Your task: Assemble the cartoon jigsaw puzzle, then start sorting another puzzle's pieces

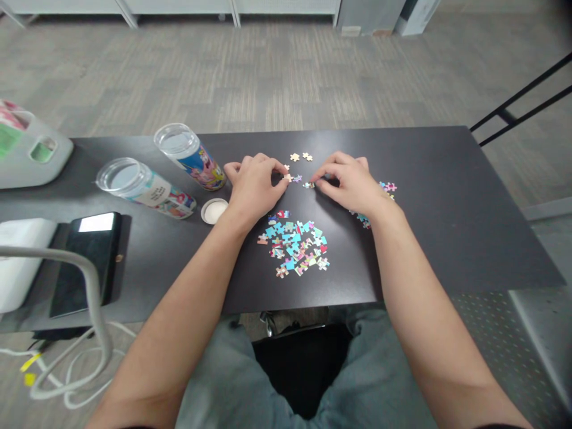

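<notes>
My left hand is closed, thumb and forefinger pinching the edge of a small joined group of jigsaw puzzle pieces on the dark table. Just right of that group, my right hand pinches a single puzzle piece at its fingertips, close to the group but apart from it. Nearer to me, between my forearms, lies a loose pile of colourful puzzle pieces. More pieces stick out from behind my right hand, partly hidden. Two pieces lie beyond my hands.
Two clear-topped printed cylinders stand left of my left hand, with a round white lid beside them. Farther left are a black device, a white box, a grey cable and a white basket.
</notes>
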### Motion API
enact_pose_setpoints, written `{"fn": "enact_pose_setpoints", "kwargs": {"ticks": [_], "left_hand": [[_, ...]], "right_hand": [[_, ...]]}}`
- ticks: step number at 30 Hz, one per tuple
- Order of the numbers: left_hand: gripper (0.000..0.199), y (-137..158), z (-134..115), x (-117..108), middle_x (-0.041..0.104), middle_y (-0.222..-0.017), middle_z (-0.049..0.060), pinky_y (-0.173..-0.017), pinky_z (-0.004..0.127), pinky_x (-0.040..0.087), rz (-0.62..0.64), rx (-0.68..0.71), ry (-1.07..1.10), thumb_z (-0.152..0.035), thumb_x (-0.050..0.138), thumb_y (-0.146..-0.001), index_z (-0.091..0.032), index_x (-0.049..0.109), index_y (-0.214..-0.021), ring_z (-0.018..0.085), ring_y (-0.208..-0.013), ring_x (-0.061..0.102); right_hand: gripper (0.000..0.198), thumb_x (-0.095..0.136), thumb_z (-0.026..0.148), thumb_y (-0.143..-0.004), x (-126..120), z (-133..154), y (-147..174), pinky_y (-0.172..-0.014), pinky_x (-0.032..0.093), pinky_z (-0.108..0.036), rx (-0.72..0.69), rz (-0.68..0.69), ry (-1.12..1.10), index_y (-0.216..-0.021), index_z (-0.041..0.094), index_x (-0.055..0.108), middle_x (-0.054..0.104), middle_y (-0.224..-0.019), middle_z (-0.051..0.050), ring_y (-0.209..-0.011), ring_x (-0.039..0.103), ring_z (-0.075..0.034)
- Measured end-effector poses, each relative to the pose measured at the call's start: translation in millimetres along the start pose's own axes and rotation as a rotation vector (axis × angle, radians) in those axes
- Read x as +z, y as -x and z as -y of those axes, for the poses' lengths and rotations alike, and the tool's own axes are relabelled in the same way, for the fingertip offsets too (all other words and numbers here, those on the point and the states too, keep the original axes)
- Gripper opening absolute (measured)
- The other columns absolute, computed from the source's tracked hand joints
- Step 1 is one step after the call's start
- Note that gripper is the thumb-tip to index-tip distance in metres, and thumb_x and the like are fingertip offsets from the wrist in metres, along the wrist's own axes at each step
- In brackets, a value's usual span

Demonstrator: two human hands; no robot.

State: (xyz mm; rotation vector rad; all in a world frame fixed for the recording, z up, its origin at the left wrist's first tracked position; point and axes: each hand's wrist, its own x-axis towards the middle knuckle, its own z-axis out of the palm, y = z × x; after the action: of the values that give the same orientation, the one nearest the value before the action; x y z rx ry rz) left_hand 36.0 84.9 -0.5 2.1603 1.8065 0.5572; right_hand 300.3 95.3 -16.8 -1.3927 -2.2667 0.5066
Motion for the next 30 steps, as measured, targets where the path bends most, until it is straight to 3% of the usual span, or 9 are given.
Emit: {"fn": "enact_pose_setpoints", "kwargs": {"ticks": [7, 10, 13, 16, 20, 25, 30], "left_hand": [[0.012, -5, 8, 0, 0.091, -0.122, 0.005, -0.123, 0.055, 0.051, 0.067, 0.047, 0.202, -0.020, 0.082, -0.108, -0.028, 0.080, -0.117, 0.031, -0.122, 0.079], [0.020, -3, 9, -5, 0.092, -0.119, 0.005, -0.119, 0.052, 0.055, 0.106, 0.091, 0.272, -0.012, 0.081, -0.101, -0.026, 0.083, -0.116, 0.028, -0.116, 0.082], [0.029, 3, 6, -11, 0.093, -0.120, 0.005, -0.118, 0.052, 0.055, 0.135, 0.091, 0.317, -0.007, 0.080, -0.096, -0.024, 0.087, -0.119, 0.028, -0.116, 0.084], [0.022, 6, 2, -12, 0.091, -0.116, 0.003, -0.124, 0.059, 0.048, 0.071, 0.049, 0.228, -0.011, 0.079, -0.105, -0.025, 0.089, -0.119, 0.029, -0.111, 0.083], [0.015, 3, 4, -6, 0.086, -0.126, 0.006, -0.124, 0.059, 0.045, 0.001, 0.030, 0.108, -0.020, 0.089, -0.108, -0.026, 0.087, -0.122, 0.032, -0.120, 0.079], [0.034, 0, 16, -9, 0.082, -0.130, 0.005, -0.121, 0.054, 0.048, 0.111, 0.057, 0.116, -0.025, 0.104, -0.099, -0.027, 0.086, -0.128, 0.034, -0.126, 0.075], [0.087, 7, 17, -22, 0.072, -0.151, 0.009, -0.135, 0.062, 0.040, 0.288, 0.180, 0.010, -0.044, 0.126, -0.075, -0.032, 0.082, -0.150, 0.045, -0.148, 0.066]], "right_hand": [[0.025, 0.078, 0.024, -0.106, -9, 3, 9, -0.134, 0.041, -0.065, -0.097, 0.163, -0.130, -0.112, 0.037, 0.098, 0.084, -0.138, -0.007, -0.142, 0.075, -0.037], [0.029, 0.073, 0.022, -0.107, -12, 6, 9, -0.133, 0.040, -0.064, -0.155, 0.226, -0.171, -0.102, 0.035, 0.098, 0.085, -0.129, -0.005, -0.131, 0.079, -0.034], [0.036, 0.062, 0.018, -0.110, -11, 6, 4, -0.126, 0.046, -0.061, -0.114, 0.126, -0.129, -0.109, 0.032, 0.096, 0.087, -0.121, -0.007, -0.119, 0.080, -0.033], [0.034, 0.062, 0.018, -0.109, -7, 3, -1, -0.114, 0.052, -0.056, -0.026, 0.020, -0.076, -0.120, 0.030, 0.093, 0.087, -0.123, -0.010, -0.112, 0.079, -0.033], [0.032, 0.066, 0.021, -0.109, 0, 1, -1, -0.111, 0.053, -0.052, -0.014, 0.011, -0.030, -0.126, 0.029, 0.092, 0.085, -0.122, -0.010, -0.103, 0.076, -0.031], [0.044, 0.063, 0.020, -0.115, 8, 6, 0, -0.120, 0.051, -0.056, -0.042, 0.027, 0.019, -0.148, 0.032, 0.090, 0.083, -0.136, -0.012, -0.126, 0.078, -0.036], [0.048, 0.062, 0.021, -0.120, 9, 10, -1, -0.123, 0.051, -0.057, -0.042, 0.056, 0.043, -0.158, 0.033, 0.087, 0.082, -0.143, -0.013, -0.132, 0.079, -0.037]]}}
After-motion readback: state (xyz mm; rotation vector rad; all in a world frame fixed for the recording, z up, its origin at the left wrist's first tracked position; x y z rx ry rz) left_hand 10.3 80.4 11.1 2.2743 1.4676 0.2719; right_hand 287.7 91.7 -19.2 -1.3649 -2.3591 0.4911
